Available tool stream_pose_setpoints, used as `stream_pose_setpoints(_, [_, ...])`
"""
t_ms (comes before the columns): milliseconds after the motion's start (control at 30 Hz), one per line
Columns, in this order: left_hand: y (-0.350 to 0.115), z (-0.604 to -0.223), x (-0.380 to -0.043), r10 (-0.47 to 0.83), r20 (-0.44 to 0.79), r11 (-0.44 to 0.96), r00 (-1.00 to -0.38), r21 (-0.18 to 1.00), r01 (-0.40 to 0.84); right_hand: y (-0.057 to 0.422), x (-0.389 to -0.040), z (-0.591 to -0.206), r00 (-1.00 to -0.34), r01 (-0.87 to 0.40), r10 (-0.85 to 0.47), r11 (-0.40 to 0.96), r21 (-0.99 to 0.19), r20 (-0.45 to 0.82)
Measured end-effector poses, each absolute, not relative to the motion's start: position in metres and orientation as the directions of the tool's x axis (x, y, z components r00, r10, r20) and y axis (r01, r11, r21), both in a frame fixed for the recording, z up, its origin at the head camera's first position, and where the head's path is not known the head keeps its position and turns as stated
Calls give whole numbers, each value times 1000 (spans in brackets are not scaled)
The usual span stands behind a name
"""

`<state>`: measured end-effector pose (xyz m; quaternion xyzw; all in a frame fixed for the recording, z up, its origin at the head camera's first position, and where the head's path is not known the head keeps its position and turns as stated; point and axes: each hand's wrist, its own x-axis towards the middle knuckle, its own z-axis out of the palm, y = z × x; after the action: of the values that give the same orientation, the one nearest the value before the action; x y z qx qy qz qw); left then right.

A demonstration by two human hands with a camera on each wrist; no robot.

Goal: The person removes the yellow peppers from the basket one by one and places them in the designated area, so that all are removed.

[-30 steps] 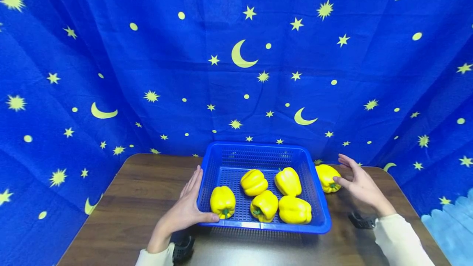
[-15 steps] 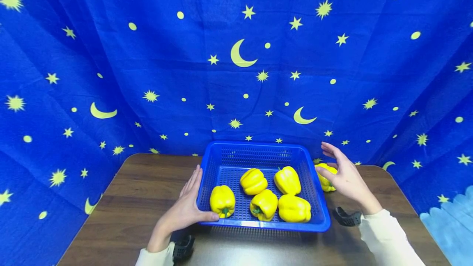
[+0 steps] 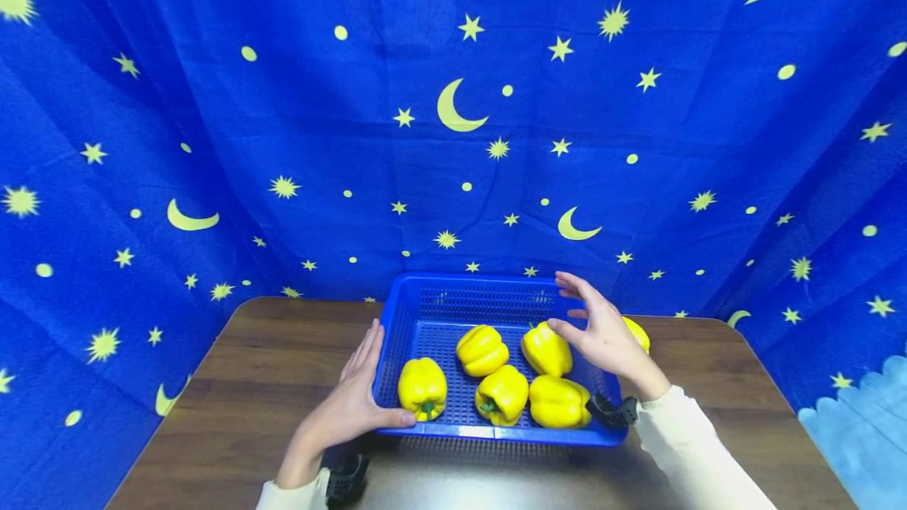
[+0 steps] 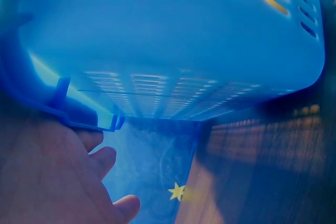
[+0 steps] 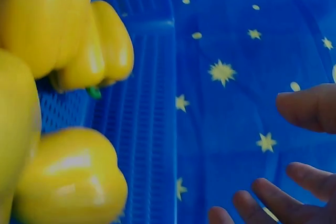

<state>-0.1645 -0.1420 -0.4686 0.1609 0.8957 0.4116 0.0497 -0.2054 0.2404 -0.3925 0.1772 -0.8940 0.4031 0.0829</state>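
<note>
My left hand [image 3: 350,404] lies along the left wall of a blue perforated plastic basket [image 3: 546,437], thumb on its front rim. In the left wrist view its fingertips [image 4: 128,207] reach out below the basket's rim. Over the basket's right side hovers my right hand [image 3: 602,341], fingers spread and holding nothing. Nearest to its thumb is a yellow bell pepper [image 3: 546,352] at the back right. Several more yellow bell peppers [image 3: 423,386] lie apart in the basket. Another bell pepper [image 3: 638,332] sits outside, right of the basket, partly hidden behind my right hand.
The basket stands on a brown wooden table [image 3: 262,384] against a blue curtain [image 3: 368,140] with moons and stars. Each wrist wears a black strap device [image 3: 347,481]. Light blue scalloped fabric [image 3: 850,431] hangs at the far right.
My right hand has moved left, from the bell pepper outside the basket to above the basket's right side, carrying nothing. The left hand stays on the basket, and the peppers keep their places.
</note>
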Motion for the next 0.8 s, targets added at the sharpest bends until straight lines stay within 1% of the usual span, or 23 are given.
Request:
stream_pose_setpoints(233, [-143, -469, -164, 331, 54, 600, -942, 759, 254, 214, -214, -393, -897, -436, -336, 566, -700, 286])
stream_pose_setpoints(500, [-142, -468, -164, 332, 51, 597, -942, 762, 252, 193, -230, -397, -882, -450, -397, 557, -698, 252])
stream_pose_setpoints(667, [-142, -468, -164, 332, 36, 605, -943, 759, 242, 181, -241, -401, -870, -450, -452, 562, -694, 198])
stream_pose_setpoints(800, [-143, -468, -164, 333, 48, 609, -942, 752, 254, 175, -249, -405, -845, -467, -513, 569, -677, 151])
